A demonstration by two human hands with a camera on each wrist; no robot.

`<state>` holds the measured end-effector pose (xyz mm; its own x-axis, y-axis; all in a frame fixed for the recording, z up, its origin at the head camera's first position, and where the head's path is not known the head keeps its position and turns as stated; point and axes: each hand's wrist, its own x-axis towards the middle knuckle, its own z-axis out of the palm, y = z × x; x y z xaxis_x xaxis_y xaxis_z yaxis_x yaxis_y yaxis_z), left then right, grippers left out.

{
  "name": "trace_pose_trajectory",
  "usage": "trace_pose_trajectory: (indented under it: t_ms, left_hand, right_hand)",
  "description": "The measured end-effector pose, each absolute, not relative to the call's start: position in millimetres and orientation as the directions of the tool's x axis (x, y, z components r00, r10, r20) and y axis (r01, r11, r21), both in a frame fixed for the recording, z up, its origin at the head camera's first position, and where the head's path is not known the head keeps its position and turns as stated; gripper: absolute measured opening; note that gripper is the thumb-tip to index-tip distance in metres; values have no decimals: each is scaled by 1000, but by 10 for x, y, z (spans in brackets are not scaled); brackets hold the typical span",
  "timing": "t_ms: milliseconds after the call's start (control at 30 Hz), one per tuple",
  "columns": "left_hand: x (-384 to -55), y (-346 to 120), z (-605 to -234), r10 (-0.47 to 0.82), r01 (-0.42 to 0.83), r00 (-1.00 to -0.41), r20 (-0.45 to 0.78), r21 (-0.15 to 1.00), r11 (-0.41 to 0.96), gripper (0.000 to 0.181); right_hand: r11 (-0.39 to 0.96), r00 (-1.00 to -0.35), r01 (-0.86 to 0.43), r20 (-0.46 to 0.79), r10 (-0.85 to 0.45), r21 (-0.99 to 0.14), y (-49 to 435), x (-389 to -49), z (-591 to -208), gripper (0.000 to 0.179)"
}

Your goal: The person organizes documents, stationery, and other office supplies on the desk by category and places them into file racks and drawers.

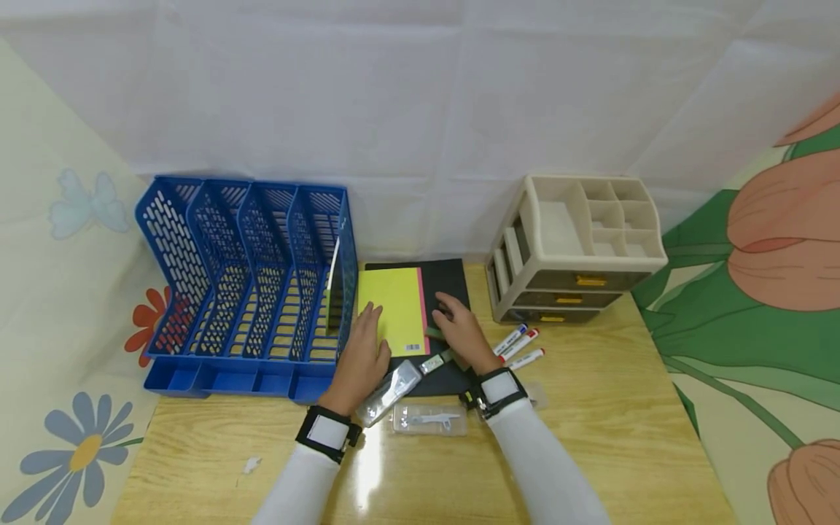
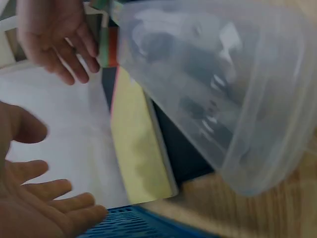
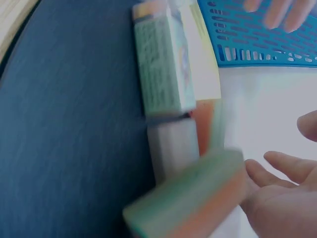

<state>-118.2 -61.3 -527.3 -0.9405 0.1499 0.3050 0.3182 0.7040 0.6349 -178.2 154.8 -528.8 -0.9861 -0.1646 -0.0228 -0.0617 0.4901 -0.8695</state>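
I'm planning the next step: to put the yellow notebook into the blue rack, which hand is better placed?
Probably the left hand: in the head view it is nearer the blue rack, its fingers overlapping the yellow notebook. The right hand is past the notebook's opposite edge.

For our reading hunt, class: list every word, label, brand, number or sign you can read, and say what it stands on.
No words or numbers can be read.
Yellow book: a barcode, its digits too small.
Markers: print too small.
Pale green block: lines of print, too blurred.
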Motion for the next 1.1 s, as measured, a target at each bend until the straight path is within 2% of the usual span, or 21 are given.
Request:
trace_pose_trajectory:
  t_ms: [233,533,667,833,967,1100]
  left_hand:
    - [-1345,-592,-5467,159,236,-971,176,641,731,58]
    - [-1410,-575,-5555,163,126,-987,7,669,732,53]
    - [-1404,-573,-5582,176,138,-984,9,663,735,51]
    - [-1390,-575,-5653,205,188,-978,46,630,754,49]
    - [-1384,-577,-5693,206,208,-976,73,597,775,49]
    - [-1383,-585,-5702,201,211,-976,84,594,776,50]
  right_hand:
    - [461,-981,92,-161,-111,-882,1399,-1837,-5360,50]
    - [483,-963,196,-261,-70,-853,1285,-1896,-5319,49]
    - [538,-950,219,-305,-74,-814,1254,-1942,-5261,49]
    - [514,-947,222,-310,-90,-829,1249,-1992,-5204,50]
    - [452,-948,220,-299,-111,-865,1261,-2021,-5203,52]
    - [296,-926,330,-369,-85,-896,1241,-2032,-5222,59]
